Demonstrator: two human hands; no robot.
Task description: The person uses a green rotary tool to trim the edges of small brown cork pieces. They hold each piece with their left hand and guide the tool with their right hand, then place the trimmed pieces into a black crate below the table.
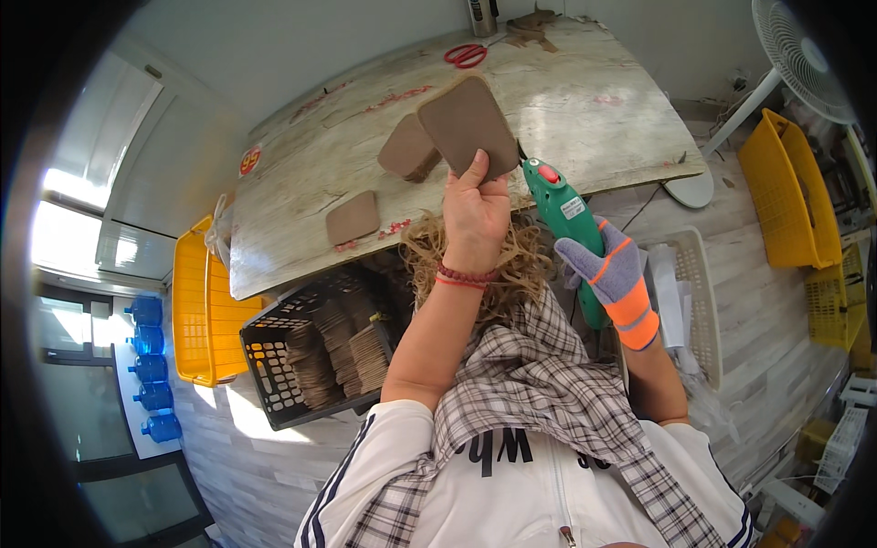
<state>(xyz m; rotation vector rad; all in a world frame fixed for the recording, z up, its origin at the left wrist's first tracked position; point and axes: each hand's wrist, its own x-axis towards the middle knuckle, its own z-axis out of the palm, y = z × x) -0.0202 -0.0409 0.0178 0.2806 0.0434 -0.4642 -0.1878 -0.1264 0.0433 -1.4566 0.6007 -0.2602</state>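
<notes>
My left hand (477, 215) is closed on a brown flat pad with rounded corners (468, 117), the thumb lying on its face. In my right hand (614, 279), which wears a grey and orange glove, is a green handheld electric cutter (562, 208) with a red button. The cutter's dark tip is close beside the pad's right edge; whether they touch I cannot tell. Behind the held pad, a stack of similar pads (406, 152) sits on the table, and a single pad (353, 217) lies near the front edge. Curly brown trimmings (434, 251) are heaped below my left hand.
The worn wooden table (621, 100) bears red-handled scissors (466, 56) and brown scraps (533, 29). A black crate (274, 342) of stacked pads stands at the left, beside a yellow basket (190, 301). Right are a pale basket (708, 310), a white fan (790, 41) and yellow crates (776, 192).
</notes>
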